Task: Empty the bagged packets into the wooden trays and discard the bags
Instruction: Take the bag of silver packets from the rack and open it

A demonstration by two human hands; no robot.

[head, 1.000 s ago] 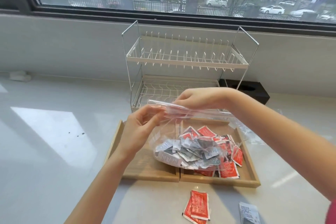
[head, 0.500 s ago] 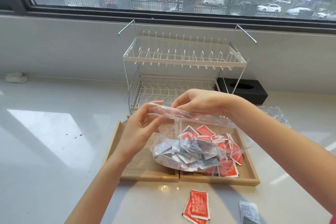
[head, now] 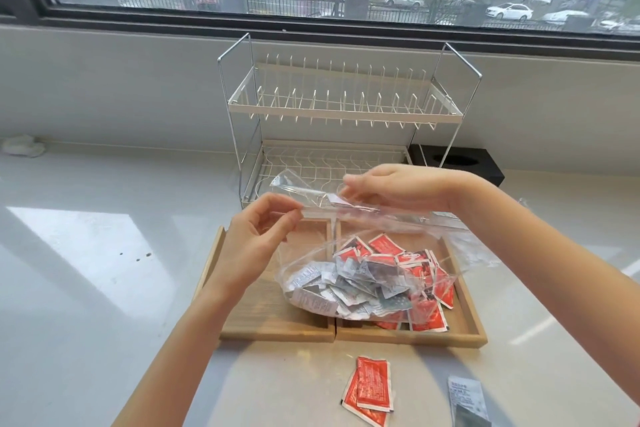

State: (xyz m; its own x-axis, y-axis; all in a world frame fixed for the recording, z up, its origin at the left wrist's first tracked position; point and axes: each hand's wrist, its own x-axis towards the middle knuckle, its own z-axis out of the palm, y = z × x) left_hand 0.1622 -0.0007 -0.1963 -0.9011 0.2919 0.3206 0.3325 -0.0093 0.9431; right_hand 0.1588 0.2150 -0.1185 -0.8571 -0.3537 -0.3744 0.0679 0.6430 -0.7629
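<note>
Bag mouth now pulled wider since earlier frame. Left hand point(head: 254, 243) and right hand point(head: 391, 188) each pinch rim of clear crinkled plastic bag point(head: 349, 274), sagging over wooden trays point(head: 273, 331). Grey foil packets point(head: 349, 283) inside; red sachets point(head: 370, 390) flat on glossy bench point(head: 104, 288).

We see a clear bag point(head: 346, 229) holding silver-grey packets point(head: 349, 288) with small dark print, and beside them bright red packets point(head: 429, 315) with white edges and white lettering. Our two wooden trays point(head: 273, 333) are pale tan with a fine grain. The worktop point(head: 86, 305) is glossy white with a few dark specks. On it lie loose red packets point(head: 370, 392) and one grey-and-white packet point(head: 465, 399). The dish rack point(head: 343, 108) is white wire; the box point(head: 460, 163) behind it is black.
</note>
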